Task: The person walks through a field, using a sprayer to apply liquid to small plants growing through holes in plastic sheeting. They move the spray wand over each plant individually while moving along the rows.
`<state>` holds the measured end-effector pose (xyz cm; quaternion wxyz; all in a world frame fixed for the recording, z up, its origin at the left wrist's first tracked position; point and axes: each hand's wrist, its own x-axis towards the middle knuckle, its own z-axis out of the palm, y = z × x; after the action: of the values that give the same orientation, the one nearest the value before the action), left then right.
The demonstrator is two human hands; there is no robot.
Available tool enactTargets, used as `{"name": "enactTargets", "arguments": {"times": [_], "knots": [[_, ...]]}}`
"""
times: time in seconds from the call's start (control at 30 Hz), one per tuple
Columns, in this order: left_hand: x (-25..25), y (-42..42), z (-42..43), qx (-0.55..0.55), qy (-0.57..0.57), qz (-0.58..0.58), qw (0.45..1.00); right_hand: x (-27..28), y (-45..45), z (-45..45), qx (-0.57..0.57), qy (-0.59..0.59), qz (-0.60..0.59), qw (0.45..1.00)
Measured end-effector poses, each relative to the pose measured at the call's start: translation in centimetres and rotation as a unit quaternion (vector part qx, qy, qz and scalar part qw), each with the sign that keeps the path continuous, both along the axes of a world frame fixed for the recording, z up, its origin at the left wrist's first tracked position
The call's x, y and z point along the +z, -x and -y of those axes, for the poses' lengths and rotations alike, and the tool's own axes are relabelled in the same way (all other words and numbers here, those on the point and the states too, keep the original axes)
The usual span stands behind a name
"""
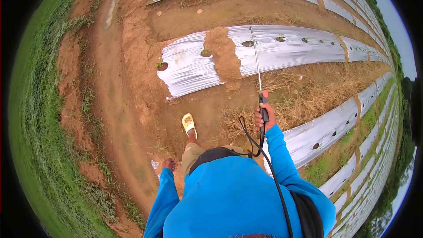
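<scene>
My right hand [265, 115] is wrapped round the black and red handle of a sprayer wand [256, 55]. The thin metal lance points forward, its tip over the silver mulch film [291, 46] of the bed ahead. From the handle, a black hose [274, 174] loops back past my blue sleeve. My left hand [169, 164] hangs low at my other side with loosely bent fingers, and nothing shows in it. Nearest the lance, a planting hole [248, 43] opens in the film; a small green seedling [280, 38] stands in another hole to its right.
A yellow clog [188, 123] is on my foot on the bare soil. Dry straw [304, 92] lies between the beds. More film-covered beds [326, 139] run off to the right. A dirt path [116, 105] and a grassy strip [39, 119] lie to the left.
</scene>
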<state>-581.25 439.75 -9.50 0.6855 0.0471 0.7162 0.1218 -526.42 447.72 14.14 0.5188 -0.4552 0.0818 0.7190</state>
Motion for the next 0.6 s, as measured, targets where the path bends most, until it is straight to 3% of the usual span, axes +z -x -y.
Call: {"name": "enactTargets", "arguments": {"times": [0.03, 0.1, 0.13, 0.2, 0.23, 0.27, 0.3, 0.33, 0.4, 0.6], "knots": [[-0.7, 0.4, -1.7, -0.014, 0.002, 0.0, 1.0, -0.7, 0.6, -1.1, -0.043, -0.001, -0.007, 0.999], [-1.9, 0.2, -6.0, -0.177, 0.005, -0.056, 0.983, -1.6, 0.8, -3.8, -0.087, 0.009, 0.008, 0.996], [-6.4, 3.1, -7.5, -0.243, -0.006, -0.027, 0.97, -2.0, 1.5, -4.1, -0.122, 0.003, 0.009, 0.993], [-4.7, 3.9, -14.7, -0.221, -0.043, 0.016, 0.974, -2.1, 1.6, -6.6, -0.201, -0.015, -0.003, 0.98], [-4.0, 3.6, -18.9, -0.131, -0.03, 0.037, 0.99, -1.2, 1.6, -7.6, -0.229, -0.021, -0.01, 0.973], [-5.6, 4.1, -23.0, -0.126, -0.057, 0.025, 0.99, -0.7, 0.9, -8.6, -0.23, -0.048, -0.03, 0.972], [-3.3, 2.8, -27.8, -0.125, -0.054, -0.018, 0.99, -0.5, 0.3, -9.3, -0.232, -0.072, -0.05, 0.969], [-0.1, 1.8, -31.9, -0.105, -0.114, 0.01, 0.988, 0.2, 0.0, -10.2, -0.233, -0.064, -0.052, 0.969], [1.4, 1.3, -38.4, -0.127, -0.186, -0.001, 0.974, 1.2, -0.3, -11.9, -0.256, -0.035, 0.04, 0.965], [-0.4, -2.8, -48.3, -0.163, -0.209, -0.036, 0.964, -0.4, -2.2, -14.6, -0.29, 0.019, 0.07, 0.954]]}}
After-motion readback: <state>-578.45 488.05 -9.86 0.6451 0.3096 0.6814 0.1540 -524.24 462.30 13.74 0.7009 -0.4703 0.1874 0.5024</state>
